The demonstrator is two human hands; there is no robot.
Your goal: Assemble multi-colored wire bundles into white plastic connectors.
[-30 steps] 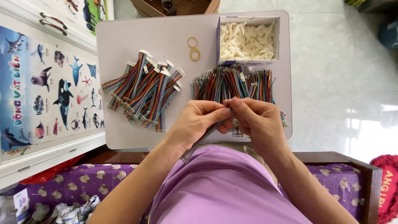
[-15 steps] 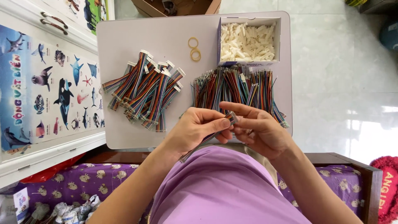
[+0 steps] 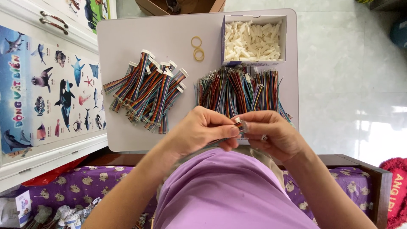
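Note:
My left hand point(image 3: 199, 129) and my right hand point(image 3: 273, 133) meet at the near edge of a small grey table point(image 3: 169, 34). Together they pinch a thin multicoloured wire strip with a small connector point(image 3: 240, 124) at its tip. Just beyond my fingers lies a loose heap of coloured wires point(image 3: 241, 91). To its left sits a pile of finished ribbon cables with white connectors point(image 3: 146, 91). A white box of small white plastic connectors point(image 3: 253, 40) stands at the table's far right.
Two rubber bands point(image 3: 197, 47) lie beside the box. A white cabinet with a sea-animal poster point(image 3: 46, 89) stands on the left. A purple patterned cushion point(image 3: 93, 186) and wooden bench frame point(image 3: 360, 165) are beneath me; tiled floor point(image 3: 347, 72) on the right.
My hands have shifted slightly toward me and downward, still joined on the wire strip; the fingers have adjusted around the connector end.

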